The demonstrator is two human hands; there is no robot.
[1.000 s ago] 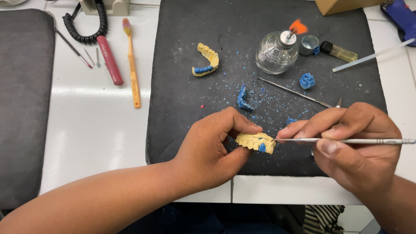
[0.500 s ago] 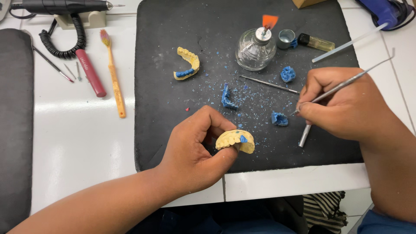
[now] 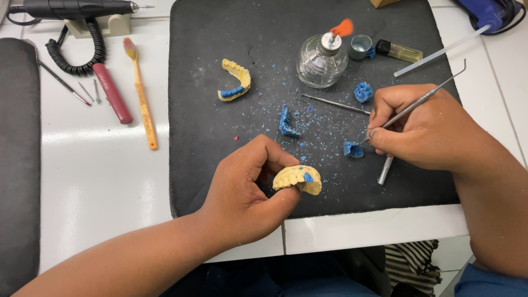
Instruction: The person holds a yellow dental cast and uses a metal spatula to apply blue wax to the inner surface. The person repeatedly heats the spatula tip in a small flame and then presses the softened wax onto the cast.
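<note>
My left hand (image 3: 247,190) grips a yellow dental cast (image 3: 298,179) with a dab of blue wax on it, held over the front of the black mat (image 3: 220,137). My right hand (image 3: 423,126) is closed on a thin metal carving tool (image 3: 423,99), whose tip touches a blue wax lump (image 3: 353,149) on the mat. A second metal tool (image 3: 385,170) sticks out under that hand. A second yellow cast (image 3: 235,81) with blue wax lies further back on the mat.
A lit glass spirit lamp (image 3: 323,61) stands at the back of the mat, beside a small metal cup (image 3: 361,47) and a lighter (image 3: 399,51). More blue wax pieces (image 3: 287,123) and a metal probe (image 3: 335,104) lie nearby. A toothbrush (image 3: 142,99), red pen (image 3: 111,92) and handpiece (image 3: 77,8) rest left.
My right hand has left the cast and moved back and right, taking the tool tip to a blue wax lump. My left hand still holds the cast, now turned teeth up.
</note>
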